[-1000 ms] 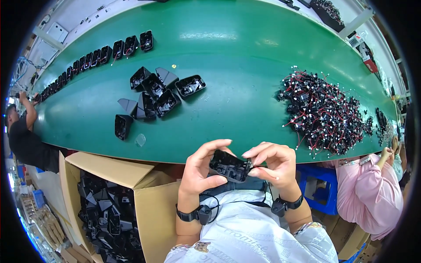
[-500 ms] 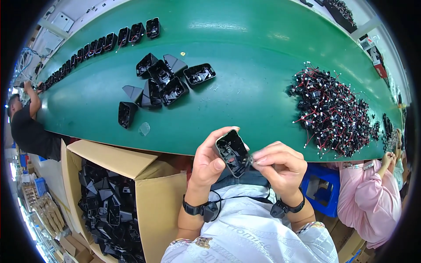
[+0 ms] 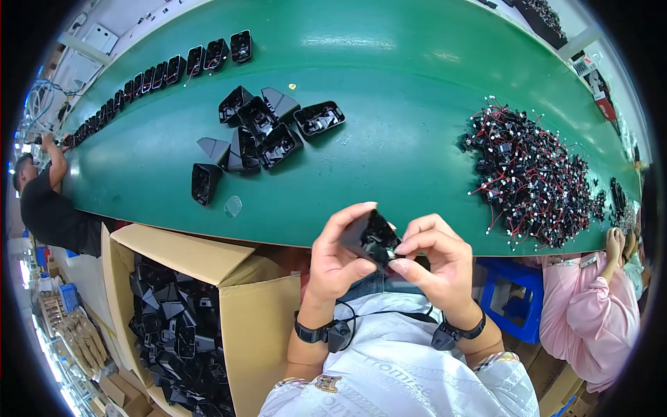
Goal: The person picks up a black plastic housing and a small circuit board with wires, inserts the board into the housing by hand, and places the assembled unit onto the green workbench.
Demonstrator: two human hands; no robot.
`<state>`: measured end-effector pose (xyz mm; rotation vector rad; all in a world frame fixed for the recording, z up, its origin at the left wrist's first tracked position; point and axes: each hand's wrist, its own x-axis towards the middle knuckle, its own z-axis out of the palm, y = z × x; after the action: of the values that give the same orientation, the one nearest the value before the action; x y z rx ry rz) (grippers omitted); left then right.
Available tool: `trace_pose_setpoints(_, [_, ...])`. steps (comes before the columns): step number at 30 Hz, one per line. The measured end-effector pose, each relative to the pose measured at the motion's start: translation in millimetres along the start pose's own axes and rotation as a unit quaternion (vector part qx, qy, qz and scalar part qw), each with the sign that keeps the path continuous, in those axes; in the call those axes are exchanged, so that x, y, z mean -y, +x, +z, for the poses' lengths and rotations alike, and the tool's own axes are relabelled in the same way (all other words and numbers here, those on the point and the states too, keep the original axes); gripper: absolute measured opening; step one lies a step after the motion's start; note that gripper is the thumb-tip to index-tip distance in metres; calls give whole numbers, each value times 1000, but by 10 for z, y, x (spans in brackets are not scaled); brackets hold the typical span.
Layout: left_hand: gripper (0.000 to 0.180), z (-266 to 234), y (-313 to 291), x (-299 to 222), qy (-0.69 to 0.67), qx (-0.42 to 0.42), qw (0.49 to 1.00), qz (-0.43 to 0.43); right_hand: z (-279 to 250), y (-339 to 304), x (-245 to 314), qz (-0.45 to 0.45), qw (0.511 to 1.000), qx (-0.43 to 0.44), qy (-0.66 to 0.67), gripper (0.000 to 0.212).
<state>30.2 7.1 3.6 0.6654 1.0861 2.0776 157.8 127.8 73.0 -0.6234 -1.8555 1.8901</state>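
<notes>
Head view: small black moulded plastic housing (image 3: 370, 238) pinched between left hand (image 3: 335, 260) and right hand (image 3: 434, 262), raised clear of green conveyor table (image 3: 389, 125), presumably for inspection; similar black housings (image 3: 262, 132) at eleven o'clock.

An open brown cardboard box (image 3: 208, 292) is seen at the lower left, just below the near edge of the green worktop (image 3: 389, 125). Its flaps are folded outward, and it is filled with black plastic parts. Smaller brown cartons (image 3: 111, 386) are seen on the floor at the far lower left, beside a blue crate (image 3: 69, 295). A white label (image 3: 582, 66) with dark print is seen at the upper right, past the far end of the worktop, with a red package (image 3: 606, 108) just below it. No screens can be made out.
</notes>
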Motion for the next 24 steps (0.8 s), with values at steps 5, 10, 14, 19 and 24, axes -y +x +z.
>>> trace_pose_setpoints(5, [82,-101,-16,90,-90,48,995,-18,30,4,-87,1,1000,-4,9,17])
trace_pose_setpoints(10, [82,-122,-16,82,-87,55,995,-11,74,24,-3,-166,958,-11,-232,22])
trace_pose_setpoints(14, [83,-124,-44,96,-79,52,995,-20,74,36,62,-176,937,15,-300,26])
trace_pose_setpoints(19, [90,-142,-15,74,-148,14,987,-56,-72,57,52,-206,954,-11,-215,23])
trace_pose_setpoints(24, [92,-71,3,33,-167,28,981,-92,-76,125,103,-234,949,-19,-211,20])
